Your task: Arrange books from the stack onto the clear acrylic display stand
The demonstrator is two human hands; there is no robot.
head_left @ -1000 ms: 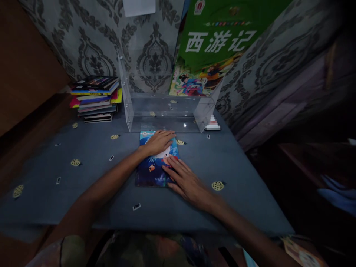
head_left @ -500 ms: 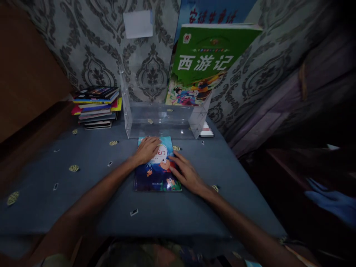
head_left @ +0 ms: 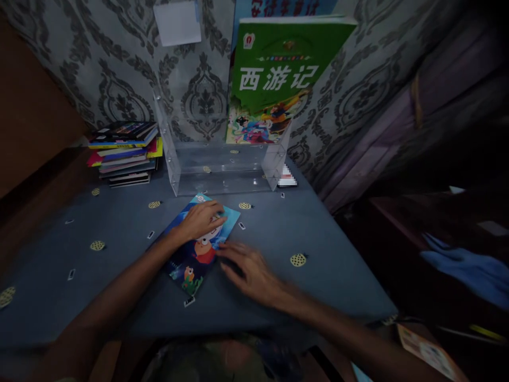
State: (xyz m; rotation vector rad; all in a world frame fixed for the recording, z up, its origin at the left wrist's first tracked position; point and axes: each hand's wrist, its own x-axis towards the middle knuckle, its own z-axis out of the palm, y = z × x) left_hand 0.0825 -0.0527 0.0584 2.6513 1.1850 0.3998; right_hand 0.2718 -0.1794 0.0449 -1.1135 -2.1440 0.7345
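Note:
A blue picture book point(head_left: 186, 268) with orange cartoon fish on its cover lies flat on the table, turned at an angle. My left hand point(head_left: 202, 218) rests palm down over the upper part of the cover, fingers stretched out. Beside the book's right edge is my right hand point(head_left: 250, 273), its fingers apart and their tips close to or touching that edge. Neither hand grips the book. Behind it stands a clear acrylic book stand point(head_left: 222, 183).
A green book point(head_left: 274, 101) leans in the stand's upper right, with a blue book point(head_left: 284, 7) behind it. A stack of books point(head_left: 125, 154) sits at the back left. The grey-blue tablecloth point(head_left: 286, 228) has a pineapple print. A curtain point(head_left: 369, 143) hangs on the right.
The book has turned clockwise from upright to slanted, its top now toward the right. My left hand has stayed on it, while my right hand has come nearer to me. The view has shifted slightly.

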